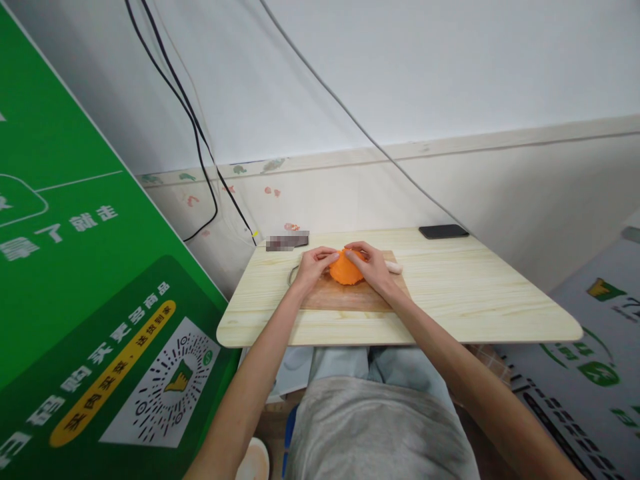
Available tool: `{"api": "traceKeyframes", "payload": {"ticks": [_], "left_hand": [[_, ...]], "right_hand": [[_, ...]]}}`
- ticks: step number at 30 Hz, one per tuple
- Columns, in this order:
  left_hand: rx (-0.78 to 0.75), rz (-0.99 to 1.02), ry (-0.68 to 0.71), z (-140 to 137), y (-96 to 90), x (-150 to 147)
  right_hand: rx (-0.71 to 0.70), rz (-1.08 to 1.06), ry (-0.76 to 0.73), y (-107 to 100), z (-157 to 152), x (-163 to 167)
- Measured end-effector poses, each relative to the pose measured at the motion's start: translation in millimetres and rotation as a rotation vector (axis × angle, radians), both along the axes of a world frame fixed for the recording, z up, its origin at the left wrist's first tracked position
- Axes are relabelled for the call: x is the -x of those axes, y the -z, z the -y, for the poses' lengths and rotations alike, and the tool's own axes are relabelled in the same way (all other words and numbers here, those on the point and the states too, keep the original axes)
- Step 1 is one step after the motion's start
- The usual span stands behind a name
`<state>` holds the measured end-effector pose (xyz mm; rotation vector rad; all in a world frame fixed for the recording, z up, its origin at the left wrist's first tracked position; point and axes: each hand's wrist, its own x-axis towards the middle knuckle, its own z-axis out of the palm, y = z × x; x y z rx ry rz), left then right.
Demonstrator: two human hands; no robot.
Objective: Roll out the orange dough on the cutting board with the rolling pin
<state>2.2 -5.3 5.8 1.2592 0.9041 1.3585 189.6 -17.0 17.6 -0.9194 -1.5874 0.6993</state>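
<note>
A thin, bright orange piece of dough with a ragged edge is over the wooden board. From the frames I cannot tell dough from modelling clay. My left hand pinches its upper left edge between thumb and fingers. On the upper right side, my right hand grips it the same way, thumb on the near face. The fingers behind the sheet are partly hidden. Just right of my right hand a pale rod-like handle sticks out over the board's edge, its other end covered.
The board lies on a light wood table with rounded front corners. A black phone rests at the back right; a blurred-out dark object is at the back left. A green panel borders the left, and cables hang along the wall.
</note>
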Motion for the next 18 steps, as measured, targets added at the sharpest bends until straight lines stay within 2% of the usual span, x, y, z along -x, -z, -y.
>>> {"api": "traceKeyframes", "payload": {"ticks": [18], "left_hand": [[-0.108, -0.086, 0.016, -2.8, 2.9, 1.7]], "right_hand": [[0.095, -0.048, -0.105, 4.1, -4.0, 0.5]]}}
